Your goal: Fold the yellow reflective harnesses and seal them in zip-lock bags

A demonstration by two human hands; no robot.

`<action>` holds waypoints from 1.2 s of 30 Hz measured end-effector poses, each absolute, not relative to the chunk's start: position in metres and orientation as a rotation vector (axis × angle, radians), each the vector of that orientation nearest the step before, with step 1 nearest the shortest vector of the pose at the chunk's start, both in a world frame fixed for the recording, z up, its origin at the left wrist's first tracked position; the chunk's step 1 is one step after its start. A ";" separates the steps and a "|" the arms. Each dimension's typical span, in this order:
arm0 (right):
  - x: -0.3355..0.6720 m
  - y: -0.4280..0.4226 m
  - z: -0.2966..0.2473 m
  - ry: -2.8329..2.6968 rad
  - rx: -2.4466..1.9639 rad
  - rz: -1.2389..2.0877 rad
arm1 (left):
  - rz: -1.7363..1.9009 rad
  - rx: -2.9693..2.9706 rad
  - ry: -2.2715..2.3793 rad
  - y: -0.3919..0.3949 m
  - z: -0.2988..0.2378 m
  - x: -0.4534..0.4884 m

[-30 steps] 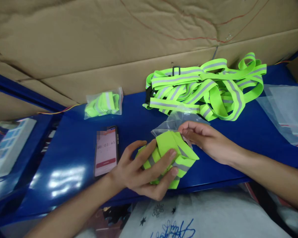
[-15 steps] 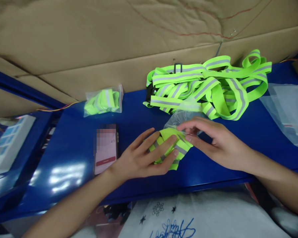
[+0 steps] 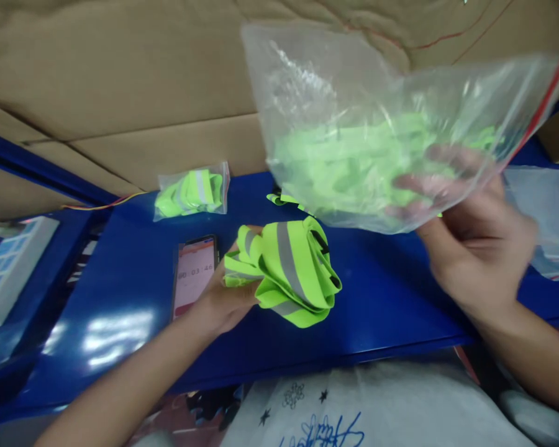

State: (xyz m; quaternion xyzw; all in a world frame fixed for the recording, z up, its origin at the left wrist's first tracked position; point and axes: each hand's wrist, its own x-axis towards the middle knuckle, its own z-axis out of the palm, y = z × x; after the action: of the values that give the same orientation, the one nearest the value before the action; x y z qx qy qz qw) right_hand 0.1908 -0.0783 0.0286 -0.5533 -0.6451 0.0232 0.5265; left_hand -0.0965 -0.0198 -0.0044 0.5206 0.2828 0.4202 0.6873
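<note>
My left hand (image 3: pixel 221 304) grips a folded bundle of neon yellow-green reflective strap (image 3: pixel 291 261) with a grey stripe, raised over the blue table; most of its fingers are behind the bundle. Up on the right, my right hand (image 3: pixel 487 242) holds a clear zip-lock bag (image 3: pixel 307 87) with a red seal line. Its fingers show blurred through the plastic; whether they are inside the bag or behind it I cannot tell. Through the bag I see the pile of loose reflective straps (image 3: pixel 354 161) lying behind it.
A packed bag of reflective strap (image 3: pixel 193 192) lies at the back left of the blue table (image 3: pixel 377 323). A phone (image 3: pixel 193 273) showing a timer is beside my left wrist. More clear bags (image 3: pixel 535 211) lie at the right. Cardboard (image 3: pixel 168 74) lines the back.
My right hand has lifted a clear bag up and to the right, away from the bundle. My left hand has turned and raised the strap bundle off the table.
</note>
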 end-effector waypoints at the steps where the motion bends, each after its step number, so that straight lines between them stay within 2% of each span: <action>1: 0.192 -0.075 0.023 -1.641 -1.333 0.062 | 0.914 1.141 0.634 -0.019 -0.006 -0.095; 5: 0.199 -0.057 -0.003 -1.962 -1.325 0.303 | 0.876 1.111 0.700 -0.017 -0.013 -0.092; 10: 0.197 -0.053 -0.013 -2.005 -1.261 0.597 | 0.817 1.168 0.687 -0.017 -0.014 -0.093; 17: 0.164 -0.073 -0.008 -2.033 -1.353 0.407 | 0.689 1.743 0.397 -0.042 0.005 -0.092; 20: 0.154 -0.080 -0.009 -2.089 -1.360 0.442 | 0.709 1.917 0.381 -0.047 0.007 -0.089; 26: 0.147 -0.079 -0.002 -2.107 -1.495 0.550 | 0.628 1.899 0.252 -0.043 0.006 -0.088; 32: 0.154 -0.070 0.001 -2.530 -1.321 -0.090 | 0.345 2.355 0.185 -0.035 0.011 -0.096; 36: 0.162 -0.070 0.008 -2.576 -1.210 -0.218 | 0.331 2.482 0.227 -0.033 0.012 -0.099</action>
State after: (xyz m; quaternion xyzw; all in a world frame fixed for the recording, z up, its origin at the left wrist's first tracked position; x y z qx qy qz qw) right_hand 0.1616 -0.0700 0.0084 -0.4195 -0.8932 -0.0755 0.1433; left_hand -0.0993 -0.0325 0.0121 0.9390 0.0859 0.1253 0.3086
